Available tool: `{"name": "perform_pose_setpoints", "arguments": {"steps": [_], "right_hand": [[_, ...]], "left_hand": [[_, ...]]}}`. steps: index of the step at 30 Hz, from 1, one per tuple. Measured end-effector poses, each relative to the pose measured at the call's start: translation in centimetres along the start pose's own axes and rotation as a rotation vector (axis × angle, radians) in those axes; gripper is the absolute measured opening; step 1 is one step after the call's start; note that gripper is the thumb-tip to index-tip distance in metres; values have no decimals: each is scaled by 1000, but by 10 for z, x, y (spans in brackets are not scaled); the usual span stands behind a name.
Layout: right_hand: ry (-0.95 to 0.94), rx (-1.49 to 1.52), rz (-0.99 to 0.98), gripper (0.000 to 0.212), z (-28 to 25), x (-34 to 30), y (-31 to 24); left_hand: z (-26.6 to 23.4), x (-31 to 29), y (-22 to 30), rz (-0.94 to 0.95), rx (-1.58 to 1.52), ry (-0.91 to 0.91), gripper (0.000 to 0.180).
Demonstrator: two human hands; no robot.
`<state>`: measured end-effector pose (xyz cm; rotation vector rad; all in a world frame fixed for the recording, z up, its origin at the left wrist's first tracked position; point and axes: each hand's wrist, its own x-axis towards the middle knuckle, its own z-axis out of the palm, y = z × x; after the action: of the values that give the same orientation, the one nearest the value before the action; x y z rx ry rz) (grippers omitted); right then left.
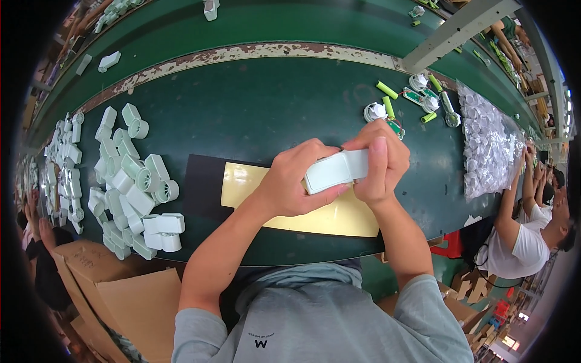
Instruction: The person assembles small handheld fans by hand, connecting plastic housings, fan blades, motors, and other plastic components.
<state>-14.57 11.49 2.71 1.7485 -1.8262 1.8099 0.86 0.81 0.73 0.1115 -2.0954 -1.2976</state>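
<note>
Both of my hands are closed on a pale mint plastic housing (327,173) in front of my chest. My left hand (295,177) grips its left end, with the thumb along the near edge. At the other end, my right hand (384,162) presses its thumb on the top face, its fingers curled round the far side. Under my hands lie a yellow sheet (239,184) and a black sheet (201,181). Just beyond my right hand are white round fan parts (374,111), green cylindrical batteries (387,90) and small circuit boards (414,97).
A pile of similar pale housings (124,187) covers the table's left side. On the right sits a clear bag of small white parts (489,145). A metal post (457,36) rises at the far right edge. Cardboard boxes (142,302) stand lower left; a co-worker (523,236) sits to the right.
</note>
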Motion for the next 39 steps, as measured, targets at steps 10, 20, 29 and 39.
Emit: {"name": "perform_pose_setpoints", "arguments": {"steps": [10, 20, 29, 39], "right_hand": [[-78, 40, 8, 54, 3, 4, 6], [60, 34, -69, 48, 1, -5, 6], [60, 118, -73, 43, 6, -6, 4], [118, 136, -109, 35, 4, -4, -4]], "left_hand": [[-24, 8, -2, -747, -705, -3, 58], [-1, 1, 14, -385, -351, -86, 46], [5, -3, 0, 152, 262, 9, 51], [4, 2, -1, 324, 212, 51, 55]]}}
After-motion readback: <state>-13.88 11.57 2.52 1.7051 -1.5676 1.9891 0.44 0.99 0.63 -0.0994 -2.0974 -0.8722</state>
